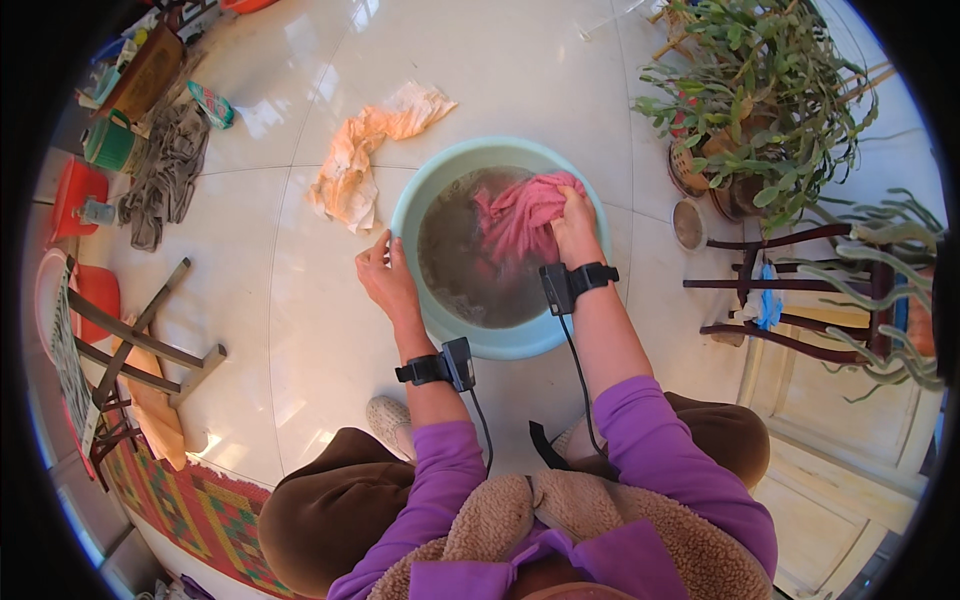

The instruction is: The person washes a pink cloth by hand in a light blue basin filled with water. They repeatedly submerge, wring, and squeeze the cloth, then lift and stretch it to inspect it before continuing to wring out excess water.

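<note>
A round light-blue basin (pixel 501 347) filled with murky grey water stands on the tiled floor before me. My right hand (pixel 577 221) grips a wet pink cloth (pixel 525 210) at the basin's right side; the cloth's lower part lies in the water. My left hand (pixel 388 274) is at the basin's left rim, fingers bent and no cloth in it; whether it touches the rim I cannot tell. Left of the basin a crumpled orange and white cloth (pixel 360 161) lies on the floor.
Dark grey cloths (pixel 166 172) lie at the upper left near a green bucket (pixel 112 146) and a red basin (pixel 79 196). A folding stool (pixel 142 337) stands on the left. Potted plants (pixel 765 127) and a dark wooden stand (pixel 787 285) are on the right.
</note>
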`<action>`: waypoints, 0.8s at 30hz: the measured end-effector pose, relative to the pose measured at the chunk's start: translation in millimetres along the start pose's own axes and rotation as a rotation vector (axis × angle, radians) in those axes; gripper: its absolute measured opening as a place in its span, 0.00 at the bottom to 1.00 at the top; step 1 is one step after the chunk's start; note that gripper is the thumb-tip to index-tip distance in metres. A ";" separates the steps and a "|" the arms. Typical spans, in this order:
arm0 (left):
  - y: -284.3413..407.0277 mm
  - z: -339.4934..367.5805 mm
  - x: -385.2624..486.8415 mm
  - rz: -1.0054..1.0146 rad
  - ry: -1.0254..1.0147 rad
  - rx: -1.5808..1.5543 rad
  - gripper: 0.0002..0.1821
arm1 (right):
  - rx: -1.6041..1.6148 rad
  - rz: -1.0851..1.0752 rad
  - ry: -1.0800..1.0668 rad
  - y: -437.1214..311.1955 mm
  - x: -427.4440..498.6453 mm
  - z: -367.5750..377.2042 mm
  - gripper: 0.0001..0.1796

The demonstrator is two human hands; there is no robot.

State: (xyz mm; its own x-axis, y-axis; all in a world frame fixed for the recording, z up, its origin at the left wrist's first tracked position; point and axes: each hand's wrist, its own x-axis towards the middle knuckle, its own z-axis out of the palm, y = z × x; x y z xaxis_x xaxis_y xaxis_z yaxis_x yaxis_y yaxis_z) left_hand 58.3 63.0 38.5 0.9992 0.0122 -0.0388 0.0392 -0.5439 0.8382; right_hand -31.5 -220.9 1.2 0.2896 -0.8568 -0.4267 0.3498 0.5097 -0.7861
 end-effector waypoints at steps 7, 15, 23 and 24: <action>-5.8 9.1 -5.2 0.230 0.097 0.032 0.14 | -0.178 -0.087 -0.225 33.5 -24.9 95.2 0.14; -13.6 18.2 0.9 0.181 0.124 0.037 0.14 | -0.968 -0.256 -0.705 92.3 -114.2 104.3 0.25; -7.1 16.2 -3.1 0.126 0.088 0.129 0.15 | -0.747 -0.311 -0.405 98.6 -72.2 125.3 0.27; -7.4 15.8 -3.0 0.120 0.083 0.111 0.15 | -0.700 -0.301 -0.295 98.3 -65.2 128.9 0.26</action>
State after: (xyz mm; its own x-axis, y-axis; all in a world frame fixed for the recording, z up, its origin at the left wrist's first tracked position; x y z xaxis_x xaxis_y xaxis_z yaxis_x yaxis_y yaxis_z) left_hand 54.8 53.7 23.9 0.9943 0.0088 0.1066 -0.0768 -0.6351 0.7686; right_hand 98.8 -104.8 9.4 0.5292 -0.8433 -0.0944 -0.1594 0.0104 -0.9872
